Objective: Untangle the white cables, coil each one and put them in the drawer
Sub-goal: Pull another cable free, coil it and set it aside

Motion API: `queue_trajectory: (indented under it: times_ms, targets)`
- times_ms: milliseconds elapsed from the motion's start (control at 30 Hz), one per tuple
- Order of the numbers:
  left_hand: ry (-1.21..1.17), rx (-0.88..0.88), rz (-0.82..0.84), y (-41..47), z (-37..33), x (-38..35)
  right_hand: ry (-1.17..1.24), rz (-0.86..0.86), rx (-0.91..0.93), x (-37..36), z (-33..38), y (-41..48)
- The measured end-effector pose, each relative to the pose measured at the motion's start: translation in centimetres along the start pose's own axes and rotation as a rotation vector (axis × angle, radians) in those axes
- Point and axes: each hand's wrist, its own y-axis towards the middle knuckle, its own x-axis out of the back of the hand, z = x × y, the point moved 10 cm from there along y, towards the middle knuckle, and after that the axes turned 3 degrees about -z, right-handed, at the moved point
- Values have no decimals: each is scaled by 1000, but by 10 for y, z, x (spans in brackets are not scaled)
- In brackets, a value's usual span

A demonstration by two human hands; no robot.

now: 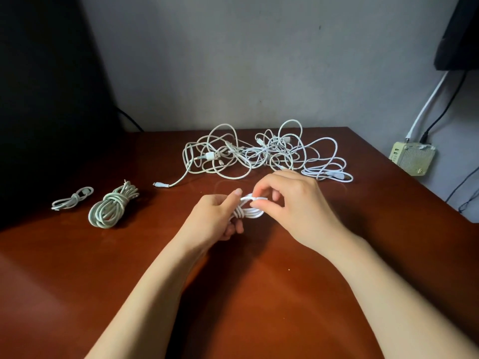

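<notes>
Head view: what do the hands have?
— Both are on one small white coil (251, 213), held just above the bench (259, 294), near its middle.
— How is each grip?
— The left hand (216, 217) has its grip clamped on the coil's left end, fingers curled round the bundled loops and the thumb raised. The right hand (293, 203) has its grip closed too: thumb and forefinger pinch a strand at the top of the same coil.
— And the other cables?
— A loose tangle of white cables (259, 154) lies on the bench beyond the hands, toward the wall, with several plugs showing among the loops. One end trails out to the left of it. How many cables are in the heap, I cannot tell.
— Any coiled ones?
— Two, on the left of the bench, well apart from the hands. A thick coiled cable (111, 209) lies just beside a thin coiled cable (71, 199), which is farther left.
— Anything else?
— A pale charger block (412, 158) by the wall on the right, off the bench, with a white and a black lead plugged into its top.
</notes>
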Motion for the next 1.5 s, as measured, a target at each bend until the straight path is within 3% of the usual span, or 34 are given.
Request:
queue_trajectory:
  times_ms: [267,467,633,833,1133,1300,1500]
  targets:
    - [420,-128,-116,-5,-14,6,104,125,-221,-15,-21,-6]
    - [443,-94,-133,-2,-10,8,319,165,-399,-22,-33,-11]
    - [461,-40,-119,-1,-4,8,232,178,-354,-23,-27,-12]
    - [557,-42,-107,-4,-7,9,226,410,-367,-37,-20,-20]
    - [515,31,-30,-4,-1,6,336,431,-355,-39,-14,-18]
    - [377,100,60,-4,7,-1,342,424,-343,-38,-13,-17]
    - [196,92,30,-2,4,1,301,317,-323,-28,-15,-11]
